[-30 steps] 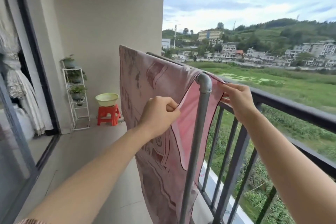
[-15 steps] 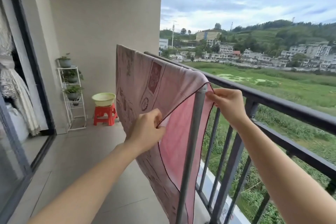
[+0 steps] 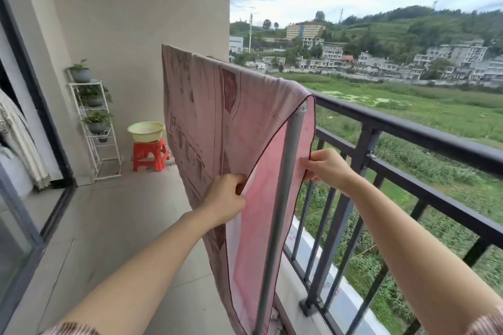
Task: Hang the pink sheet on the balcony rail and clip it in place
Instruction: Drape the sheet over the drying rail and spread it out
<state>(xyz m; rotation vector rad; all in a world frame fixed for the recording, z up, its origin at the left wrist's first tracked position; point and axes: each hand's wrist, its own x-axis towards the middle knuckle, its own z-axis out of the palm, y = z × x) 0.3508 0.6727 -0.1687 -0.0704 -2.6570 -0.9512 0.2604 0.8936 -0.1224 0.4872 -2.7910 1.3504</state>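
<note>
Head view, left to right. Far left of the left hand: sliding glass door [image 3: 16, 226], then a white plant rack [image 3: 95, 128] with potted plants against the wall. Next, a red stool [image 3: 149, 153] with a pale basin [image 3: 145, 131] on top, up and left of the left hand. Left hand [image 3: 224, 200] is closed, pinching the near edge of the pink sheet [image 3: 217, 117], thumb on the patterned side. Sheet is draped over the top of a grey pipe frame; a grey upright pole [image 3: 283, 198] runs down between the two hands, touching the cloth. Sheet hangs on both sides of the pole, inner pink face showing between the hands. Right hand [image 3: 329, 167] is closed on the far edge of the sheet, just right of the pole, higher than the left hand. Black balcony rail [image 3: 408, 128] sits right of and behind the right hand; sheet's top corner is just beside its top bar, contact unclear. Green field and buildings beyond.
</note>
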